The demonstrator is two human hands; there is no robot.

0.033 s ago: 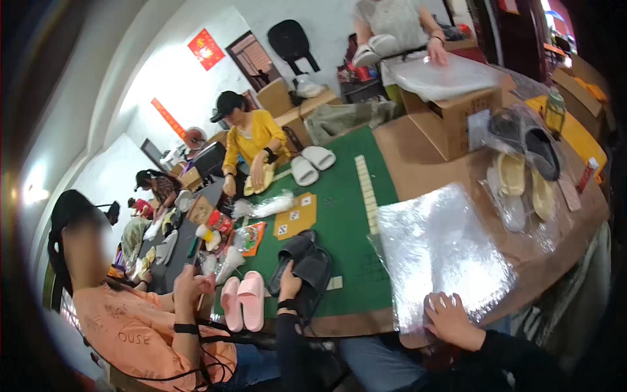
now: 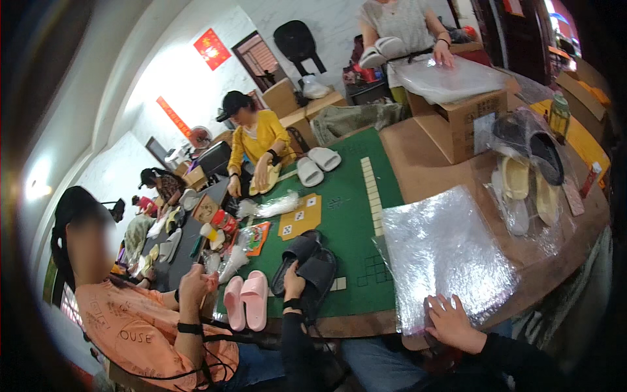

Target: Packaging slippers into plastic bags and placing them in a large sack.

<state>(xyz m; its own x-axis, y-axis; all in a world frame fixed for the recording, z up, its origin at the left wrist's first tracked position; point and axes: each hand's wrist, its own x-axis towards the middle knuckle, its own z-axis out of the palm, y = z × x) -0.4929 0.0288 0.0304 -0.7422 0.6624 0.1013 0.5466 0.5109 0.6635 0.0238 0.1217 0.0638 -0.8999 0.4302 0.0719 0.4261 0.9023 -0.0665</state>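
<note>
- Your left hand now grips the dark slippers, same spot as before
- Your right hand, fingers spread open, presses the plastic bags on the surface

Slippers lie on the table, bag stack right of them, carton behind.

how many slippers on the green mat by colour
dark grey foam slippers under the left hand: 2
pink foam slippers: 2
white foam slippers: 2
total: 6
the right hand rests on the clear plastic bags.
</note>
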